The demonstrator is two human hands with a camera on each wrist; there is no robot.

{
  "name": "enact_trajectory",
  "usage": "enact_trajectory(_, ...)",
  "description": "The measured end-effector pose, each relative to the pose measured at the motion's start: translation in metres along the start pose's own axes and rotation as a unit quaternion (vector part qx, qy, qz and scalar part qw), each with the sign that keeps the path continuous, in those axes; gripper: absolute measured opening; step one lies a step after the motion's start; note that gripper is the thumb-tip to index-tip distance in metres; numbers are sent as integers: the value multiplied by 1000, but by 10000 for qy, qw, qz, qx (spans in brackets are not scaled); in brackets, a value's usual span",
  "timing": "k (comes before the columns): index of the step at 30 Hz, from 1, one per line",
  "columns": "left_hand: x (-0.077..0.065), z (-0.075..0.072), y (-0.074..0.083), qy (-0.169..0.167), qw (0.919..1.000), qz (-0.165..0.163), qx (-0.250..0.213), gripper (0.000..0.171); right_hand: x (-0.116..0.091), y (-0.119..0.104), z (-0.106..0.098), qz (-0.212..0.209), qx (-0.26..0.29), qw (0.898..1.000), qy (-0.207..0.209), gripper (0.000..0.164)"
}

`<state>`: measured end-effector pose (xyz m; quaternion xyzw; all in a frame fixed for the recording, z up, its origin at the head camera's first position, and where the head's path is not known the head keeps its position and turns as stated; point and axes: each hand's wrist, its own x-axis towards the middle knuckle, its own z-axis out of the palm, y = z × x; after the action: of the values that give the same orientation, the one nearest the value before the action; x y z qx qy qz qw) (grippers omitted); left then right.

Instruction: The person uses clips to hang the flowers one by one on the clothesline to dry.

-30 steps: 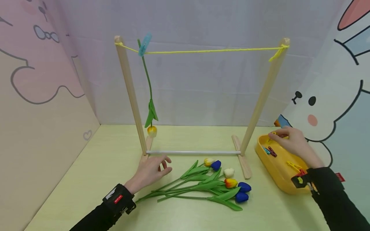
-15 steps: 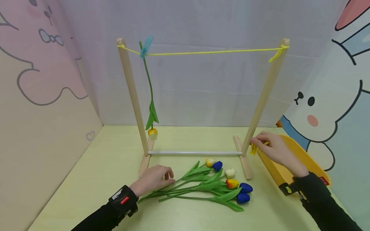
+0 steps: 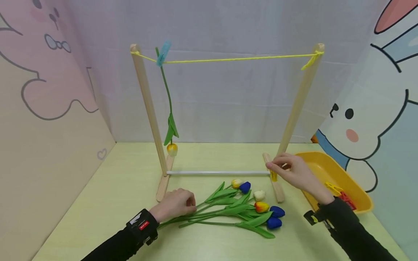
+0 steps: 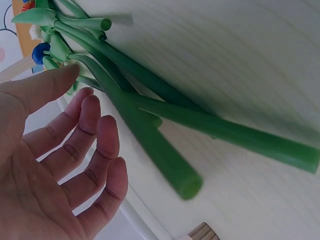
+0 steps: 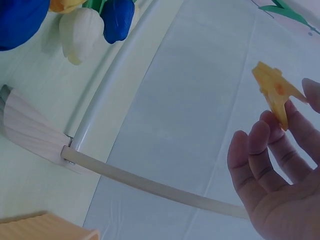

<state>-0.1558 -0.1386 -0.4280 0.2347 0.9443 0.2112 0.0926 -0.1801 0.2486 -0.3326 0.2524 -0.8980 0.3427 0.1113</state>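
Note:
My right hand (image 3: 295,172) pinches a yellow clothespin (image 5: 272,92) between thumb and fingers, in front of the frame's right post. Over the stems of a bunch of artificial tulips (image 3: 228,210) is my left hand (image 3: 174,205). In the left wrist view its fingers are loosely bent, with the thumb tip close to a green stem (image 4: 150,135); whether it touches cannot be told. The tulips lie on the table with blue, white, yellow and orange heads to the right. Another tulip (image 3: 170,125) hangs head down from a yellow string (image 3: 228,59), held by a blue clothespin (image 3: 163,53).
Two wooden posts, left (image 3: 148,108) and right (image 3: 298,101), carry the string. A white rod (image 3: 217,173) joins their feet. On the right stands a yellow tray (image 3: 362,203) with yellow (image 3: 333,188) and red clothespins (image 3: 347,200) in view. A pale curtain hangs behind.
My right hand has lifted the yellow clothespin out of the tray and moved left to the right post. My left hand has shifted slightly right and down onto the stems.

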Motion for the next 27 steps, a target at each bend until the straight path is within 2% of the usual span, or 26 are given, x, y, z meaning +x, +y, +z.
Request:
enact_trajectory(7,1,4,-4,-105,9999,-65,11,11,0,-3,9,-358,160,9992,108,7)
enact_trajectory(10,1,4,-4,-59,10000,-56,9,10,1,-5,12,-366,168,9991,111,7)
enact_trajectory(18,1,2,-4,423,9991,-33,-94,9,5,-7,16,-308,339,9989,104,33)
enact_trajectory(21,0,2,-4,772,9965,24,317,9,5,-7,17,-379,520,9978,184,35)
enact_trajectory(23,-1,3,-3,1198,9878,243,968,10,5,-7,17,-388,640,9969,238,34)
enact_trajectory(24,-2,3,-2,1445,9793,380,1365,12,5,-7,18,-374,707,9965,254,33)
enact_trajectory(27,-3,3,0,2159,9412,685,2505,22,6,-7,17,-298,825,9957,284,30)
